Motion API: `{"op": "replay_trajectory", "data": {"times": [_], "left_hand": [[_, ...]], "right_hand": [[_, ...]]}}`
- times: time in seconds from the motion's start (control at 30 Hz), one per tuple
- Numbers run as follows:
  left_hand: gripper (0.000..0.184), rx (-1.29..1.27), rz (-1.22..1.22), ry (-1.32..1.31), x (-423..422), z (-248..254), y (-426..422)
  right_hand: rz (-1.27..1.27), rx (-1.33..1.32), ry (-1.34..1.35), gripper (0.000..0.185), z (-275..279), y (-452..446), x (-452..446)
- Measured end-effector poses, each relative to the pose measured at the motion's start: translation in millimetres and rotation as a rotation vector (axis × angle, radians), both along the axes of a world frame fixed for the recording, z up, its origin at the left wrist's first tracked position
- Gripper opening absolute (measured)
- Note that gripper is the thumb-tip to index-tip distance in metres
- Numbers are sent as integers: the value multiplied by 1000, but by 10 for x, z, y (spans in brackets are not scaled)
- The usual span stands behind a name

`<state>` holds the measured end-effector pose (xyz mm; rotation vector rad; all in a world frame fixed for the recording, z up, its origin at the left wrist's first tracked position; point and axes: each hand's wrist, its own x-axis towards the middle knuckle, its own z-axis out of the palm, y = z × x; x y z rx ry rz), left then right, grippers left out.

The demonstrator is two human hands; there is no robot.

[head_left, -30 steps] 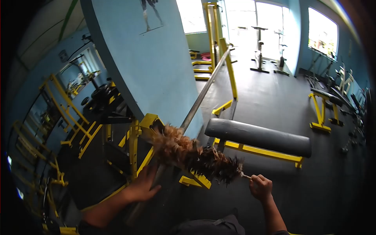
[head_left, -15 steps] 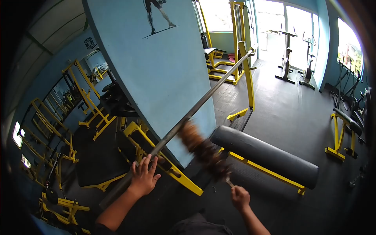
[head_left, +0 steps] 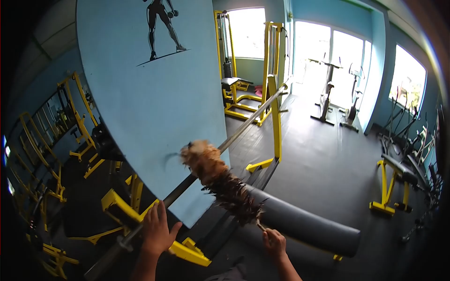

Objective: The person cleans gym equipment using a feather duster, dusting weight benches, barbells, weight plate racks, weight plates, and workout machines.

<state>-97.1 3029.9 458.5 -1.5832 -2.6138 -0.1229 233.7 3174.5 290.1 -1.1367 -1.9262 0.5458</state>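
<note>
My right hand (head_left: 274,241) is closed round the thin handle of a feather duster (head_left: 230,192) with tan and dark brown feathers. Its tan head lies across a long metal barbell (head_left: 248,122), and whether it presses on the bar or passes just over it is hard to tell. The barbell runs slantwise, resting on a yellow upright (head_left: 275,119) at its far end. My left hand (head_left: 158,232) has its fingers stretched out beside the near part of the bar, over the yellow frame; I cannot tell if it touches either.
A black padded bench (head_left: 304,220) stands under the bar on the right. Behind the bar rises a blue wall panel (head_left: 154,103) with a painted figure. Yellow gym machines (head_left: 79,126) line the left, exercise bikes (head_left: 328,93) the back, and another bench (head_left: 386,187) the right.
The duster's head has moved up and left across the bar and is less blurred. My left hand still has its fingers out. The whole view has turned somewhat.
</note>
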Motion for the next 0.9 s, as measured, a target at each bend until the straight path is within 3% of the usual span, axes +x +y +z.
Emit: {"op": "replay_trajectory", "data": {"times": [0.1, 0.17, 0.2, 0.27, 0.43, 0.47, 0.57, 0.63, 0.7, 0.77, 0.83, 0.9], "left_hand": [[93, 11, 56, -22, 93, -36, 352], [89, 22, 136, -125, 127, 30, 651], [82, 80, 114, 2, 102, -100, 780], [79, 62, 138, -52, 140, -70, 1096], [65, 0, 142, -85, 105, -32, 1807], [63, 38, 136, -65, 154, -8, 1929], [63, 20, 143, -85, 220, -6, 2344], [61, 24, 157, -61, 272, -4, 2636], [58, -97, 186, -68, 336, 44, 2956], [51, 64, 103, -45, 368, -21, 3231], [46, 106, 104, -75, 393, -50, 3515], [45, 105, 139, -56, 445, -68, 3703]], "right_hand": [[110, -64, -122, 14, 206, 467, 82], [-16, 73, -70, 15, 214, 917, 44], [-74, 77, -32, 16, 49, 1190, 29], [-65, 49, -53, 16, 39, 1457, 61], [116, 21, -188, 16, 217, 2003, 71], [-16, -27, -18, 15, 144, 2203, 29], [-89, -129, 3, 14, 3, 2907, 107], [-38, -44, -25, 16, 156, 3172, 194], [246, 71, -195, 19, 255, 3492, 347], [187, 75, -173, 22, 169, 3900, 438], [-169, -360, 78, 23, -29, 4355, 463], [-206, -258, 99, 24, -123, 4574, 499]]}}
